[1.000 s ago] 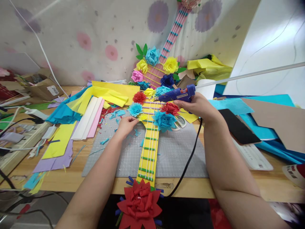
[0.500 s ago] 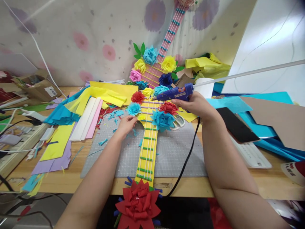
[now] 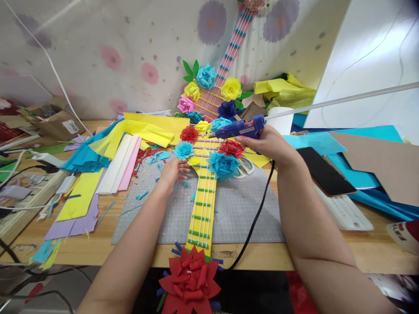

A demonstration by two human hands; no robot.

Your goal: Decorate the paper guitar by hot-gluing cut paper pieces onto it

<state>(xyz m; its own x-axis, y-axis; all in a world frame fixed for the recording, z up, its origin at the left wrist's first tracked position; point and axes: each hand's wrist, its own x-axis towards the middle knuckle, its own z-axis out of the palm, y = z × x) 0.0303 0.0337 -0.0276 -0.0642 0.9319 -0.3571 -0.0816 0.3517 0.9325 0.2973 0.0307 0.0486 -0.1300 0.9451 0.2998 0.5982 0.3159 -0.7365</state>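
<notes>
Mid-frame, the right hand [image 3: 273, 146] is gripping a glue gun [image 3: 242, 128]; the left hand [image 3: 173, 173] is hanging half-open, empty. Paper [image 3: 79, 192] is cluttering frame left.

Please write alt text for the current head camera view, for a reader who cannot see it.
A person's right hand holds a blue glue gun over a yellow craft guitar decorated with paper flowers, while the left hand, loosely open, is beside the guitar. Behind, a similar pink guitar stands slanted, and coloured paper covers parts of the wooden table.
</notes>
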